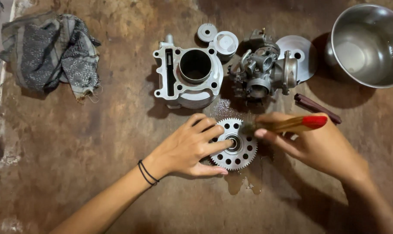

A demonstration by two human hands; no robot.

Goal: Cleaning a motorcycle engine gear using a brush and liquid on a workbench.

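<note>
Right now, in the head view, your left hand (190, 147) lies flat and open-fingered over the toothed gear wheel (235, 145), fingers spread across its left half and pressing it to the brown floor (118, 182); the thumb runs under its lower edge. Your right hand (317, 145) is closed around a brush with a pale wooden handle and red end (296, 124). That handle's long axis runs almost level, from three o'clock toward nine o'clock, with the dark bristles reaching the gear's upper right rim, near the wheel's one o'clock. So the gear sits between your hands, touching the left one, with the right one just beside it at three o'clock.

A wet patch (244, 180) spreads from the gear toward six o'clock.

At twelve o'clock from the gear stands the grey engine cylinder (190, 78), bore facing up, with a small cog (207, 32) and a round piston (226, 43) behind it. At one o'clock is the carburettor (261, 69), and beyond it a flat round plate (302, 54). A dark stick (317, 108) lies just above your right hand. The steel bowl (369, 45) sits at two o'clock, well apart, and a crumpled rag (49, 54) at ten o'clock.
</note>
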